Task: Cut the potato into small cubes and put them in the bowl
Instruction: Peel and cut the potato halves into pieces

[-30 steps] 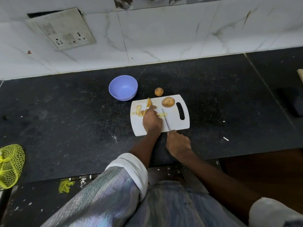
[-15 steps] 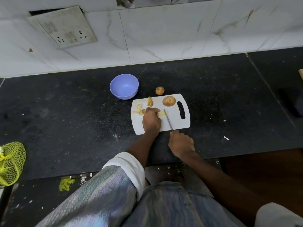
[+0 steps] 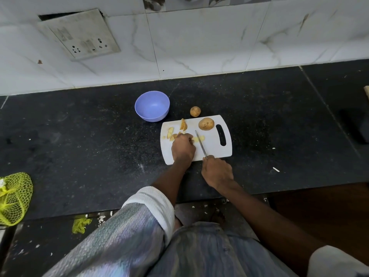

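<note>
Nearest, at the table's [image 3: 79, 156] front edge, the right hand [image 3: 217, 172] has its fingers curled round the handle of a knife [image 3: 200, 144], whose thin blade slants up and left over the white cutting board [image 3: 211, 148]; just beside it, the left hand [image 3: 183, 147] rests on the board with fingers curled down on a pale potato strip [image 3: 199, 138], which the blade crosses; past the knuckles lie cut potato pieces [image 3: 170, 132] and a skin-on wedge [image 3: 183, 124]; a whole potato [image 3: 206, 123] sits on the board's far side, next to the handle slot; a smaller potato [image 3: 195, 111] lies on the table just beyond the board's far edge; the purple bowl [image 3: 152, 106] stands near the board's far left corner, nothing visible inside it; far left, a yellow net bag [image 3: 14, 198] hangs at the table's front.
</note>
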